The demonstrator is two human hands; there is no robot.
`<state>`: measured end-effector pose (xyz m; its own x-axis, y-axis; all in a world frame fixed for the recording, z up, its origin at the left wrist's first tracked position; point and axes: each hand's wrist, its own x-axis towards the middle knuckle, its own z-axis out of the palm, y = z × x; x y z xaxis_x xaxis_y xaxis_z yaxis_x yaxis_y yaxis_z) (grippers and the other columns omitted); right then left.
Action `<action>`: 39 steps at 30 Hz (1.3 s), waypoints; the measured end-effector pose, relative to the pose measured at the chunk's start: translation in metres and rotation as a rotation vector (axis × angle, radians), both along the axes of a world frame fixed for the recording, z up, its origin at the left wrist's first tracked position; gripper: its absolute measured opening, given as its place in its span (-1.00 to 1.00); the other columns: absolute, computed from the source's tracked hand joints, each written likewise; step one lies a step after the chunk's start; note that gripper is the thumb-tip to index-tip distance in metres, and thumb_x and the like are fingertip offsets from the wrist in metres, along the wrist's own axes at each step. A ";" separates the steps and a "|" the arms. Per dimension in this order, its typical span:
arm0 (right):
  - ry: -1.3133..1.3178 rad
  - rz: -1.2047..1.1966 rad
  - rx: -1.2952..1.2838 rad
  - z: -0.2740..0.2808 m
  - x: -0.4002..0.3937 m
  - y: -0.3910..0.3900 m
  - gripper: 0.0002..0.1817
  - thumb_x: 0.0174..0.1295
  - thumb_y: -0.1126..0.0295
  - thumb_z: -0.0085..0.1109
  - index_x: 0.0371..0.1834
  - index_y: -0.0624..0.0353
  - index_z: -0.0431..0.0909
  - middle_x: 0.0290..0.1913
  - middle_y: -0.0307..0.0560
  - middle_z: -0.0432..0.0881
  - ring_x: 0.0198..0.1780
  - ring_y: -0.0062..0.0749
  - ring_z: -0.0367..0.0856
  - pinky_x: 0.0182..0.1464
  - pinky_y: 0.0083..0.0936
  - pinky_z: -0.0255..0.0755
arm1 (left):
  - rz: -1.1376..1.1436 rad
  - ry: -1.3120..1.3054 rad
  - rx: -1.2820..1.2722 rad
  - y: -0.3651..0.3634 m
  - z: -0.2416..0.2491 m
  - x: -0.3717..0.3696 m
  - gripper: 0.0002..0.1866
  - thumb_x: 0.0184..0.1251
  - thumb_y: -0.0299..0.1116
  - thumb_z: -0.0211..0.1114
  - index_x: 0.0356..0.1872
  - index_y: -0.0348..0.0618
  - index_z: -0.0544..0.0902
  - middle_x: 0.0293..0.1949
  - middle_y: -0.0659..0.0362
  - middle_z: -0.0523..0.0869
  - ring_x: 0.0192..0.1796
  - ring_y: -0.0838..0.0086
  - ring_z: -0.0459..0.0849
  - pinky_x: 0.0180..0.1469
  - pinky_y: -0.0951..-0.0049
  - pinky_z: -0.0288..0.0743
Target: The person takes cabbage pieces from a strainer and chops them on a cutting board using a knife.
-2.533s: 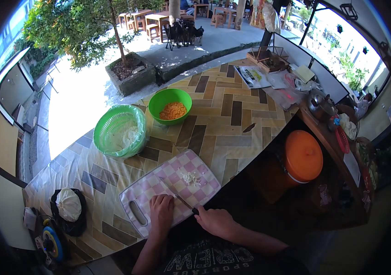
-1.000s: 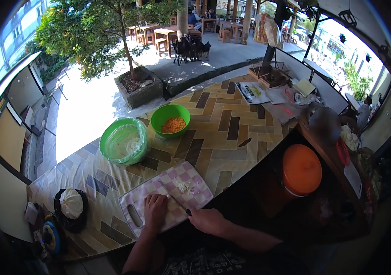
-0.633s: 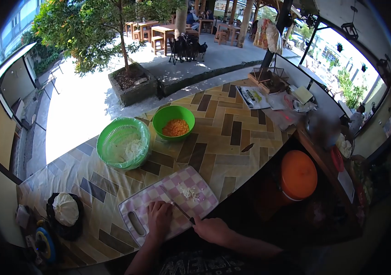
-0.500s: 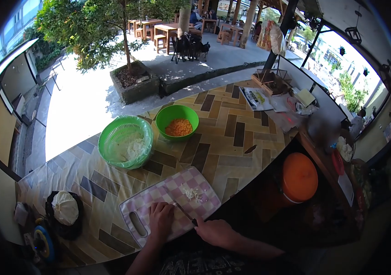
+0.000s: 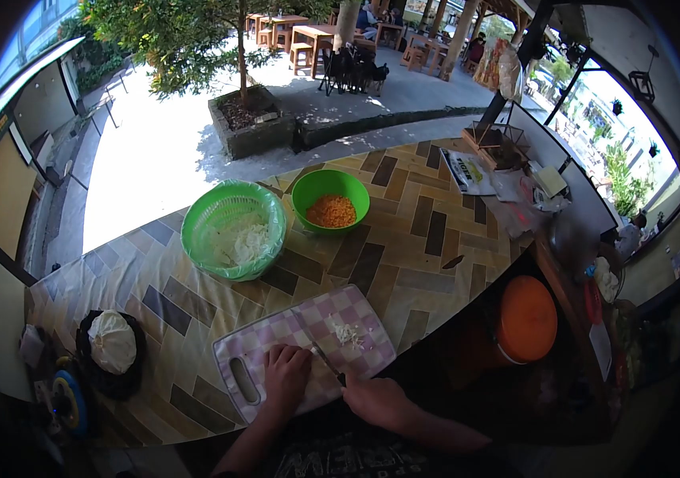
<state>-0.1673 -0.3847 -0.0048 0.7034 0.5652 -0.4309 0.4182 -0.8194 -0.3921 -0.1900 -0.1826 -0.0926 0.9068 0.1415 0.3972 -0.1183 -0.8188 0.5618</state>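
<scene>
Knife (image 5: 325,360) gripped by right hand (image 5: 377,400), left hand (image 5: 286,378) curled on cutting board (image 5: 254,352)

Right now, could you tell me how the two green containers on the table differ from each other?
The green basket is larger, has a slotted wall and holds white shreds; the green bowl is smaller, smooth-walled and holds orange bits. The basket stands to the left, the bowl to its right and a little farther away. Both are round, bright green, upright and beyond the cutting board.

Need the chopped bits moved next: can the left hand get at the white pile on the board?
Probably yes: left hand lies on the cutting board, the white pile close by, only the knife between.
</scene>
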 end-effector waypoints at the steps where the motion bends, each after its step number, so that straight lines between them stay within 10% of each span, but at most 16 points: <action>1: -0.008 -0.015 -0.023 -0.021 -0.001 0.000 -0.67 0.52 0.20 0.00 0.03 0.31 0.39 -0.43 0.19 0.75 -0.33 0.25 0.78 -0.27 0.16 0.64 | -0.001 -0.001 0.004 -0.001 -0.001 0.001 -0.82 0.18 -0.42 0.49 -0.19 -0.05 0.79 -0.17 0.22 0.77 0.07 0.19 0.66 0.18 0.13 0.45; 39: 0.098 0.008 -0.049 0.003 0.007 0.015 -0.70 0.48 0.28 -0.02 0.00 0.35 0.43 -0.28 0.27 0.78 -0.20 0.21 0.81 -0.15 0.09 0.66 | 0.052 0.023 -0.017 -0.001 -0.008 0.001 -0.80 0.16 -0.40 0.51 -0.17 -0.06 0.82 -0.15 0.18 0.77 0.17 0.19 0.60 0.29 0.14 0.31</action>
<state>-0.1599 -0.3701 -0.0018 0.6526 0.5468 -0.5246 0.3861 -0.8356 -0.3907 -0.1891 -0.1839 -0.1009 0.9069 0.1948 0.3736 -0.0631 -0.8140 0.5774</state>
